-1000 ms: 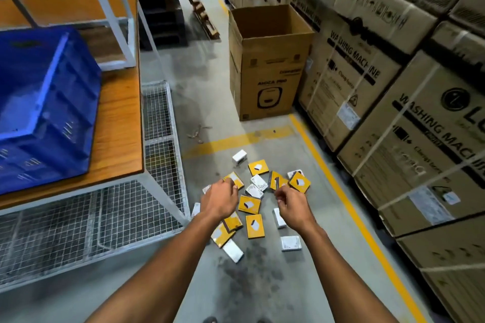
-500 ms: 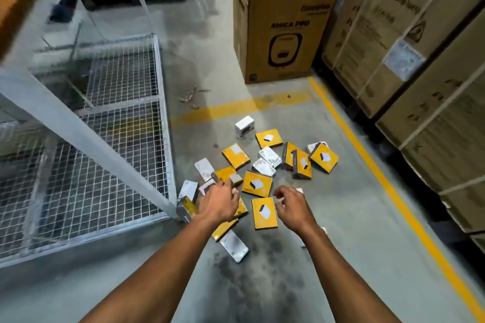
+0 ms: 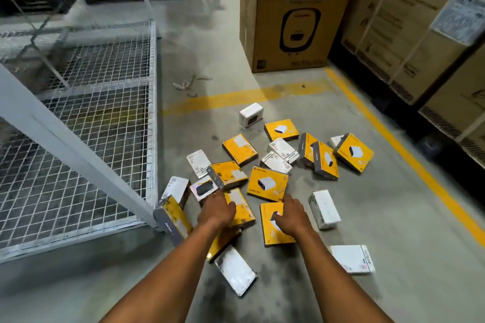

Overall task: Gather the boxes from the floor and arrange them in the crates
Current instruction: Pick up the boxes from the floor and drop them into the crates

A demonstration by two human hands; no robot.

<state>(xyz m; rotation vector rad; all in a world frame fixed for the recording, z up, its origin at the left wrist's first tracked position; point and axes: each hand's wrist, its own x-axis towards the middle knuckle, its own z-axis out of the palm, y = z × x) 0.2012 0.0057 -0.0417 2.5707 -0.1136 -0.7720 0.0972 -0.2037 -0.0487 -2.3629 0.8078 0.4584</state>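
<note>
Scattered small boxes on a concrete floor point(image 3: 380, 207), seen from above; no crate is in view.

Nearest the viewer, a white box point(image 3: 235, 270) lies flat, with a second white box point(image 3: 353, 258) off to its right. Just beyond, both arms reach down into the pile. The left hand point(image 3: 216, 211) rests on a yellow box point(image 3: 242, 208), fingers bent downward over it; whether they have closed round an edge cannot be told, since the back of the hand hides them. The right hand point(image 3: 292, 216) lies on another yellow box point(image 3: 274, 228), fingers curled at its upper edge; a firm hold is likewise not shown. To the left, one yellow box stands on edge against the foot of a white rack post point(image 3: 78, 155), beside a wire mesh panel point(image 3: 105, 118).

Farther out, the remaining yellow and white boxes lie loose, some overlapping, and a lone white box point(image 3: 251, 113) sits near a yellow floor line point(image 3: 236, 98). Beyond that stands a tall brown carton point(image 3: 291, 13), with stacked cartons along the right.

Step in hand, by judgement: the first pick-up, one box per hand. The next move calls for getting fingertips under each flat box's edge, lifting, then carrying them to a crate that must be found outside this view.
</note>
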